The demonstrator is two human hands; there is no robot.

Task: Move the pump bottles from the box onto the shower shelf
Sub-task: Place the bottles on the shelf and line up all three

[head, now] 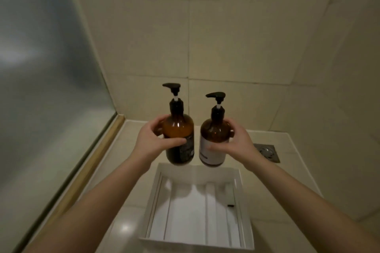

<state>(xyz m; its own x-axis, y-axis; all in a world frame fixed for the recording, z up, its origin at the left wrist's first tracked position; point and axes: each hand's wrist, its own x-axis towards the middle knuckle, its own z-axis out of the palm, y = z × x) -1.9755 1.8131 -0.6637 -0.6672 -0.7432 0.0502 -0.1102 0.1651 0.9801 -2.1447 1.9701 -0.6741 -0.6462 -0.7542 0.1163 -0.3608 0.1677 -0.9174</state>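
Note:
Two amber pump bottles with black pumps are held upright in the air above a white box. My left hand grips the dark-labelled bottle from its left side. My right hand grips the white-labelled bottle from its right side. The bottles hang side by side, a small gap between them, just beyond the far wall of the box. The box lies on the tiled floor with white paper lining and no bottles in it. No shelf shows in this view.
A frosted glass panel with a wooden sill runs along the left. Beige tiled walls close the back and right. A square metal floor drain sits on the floor to the right of my right hand.

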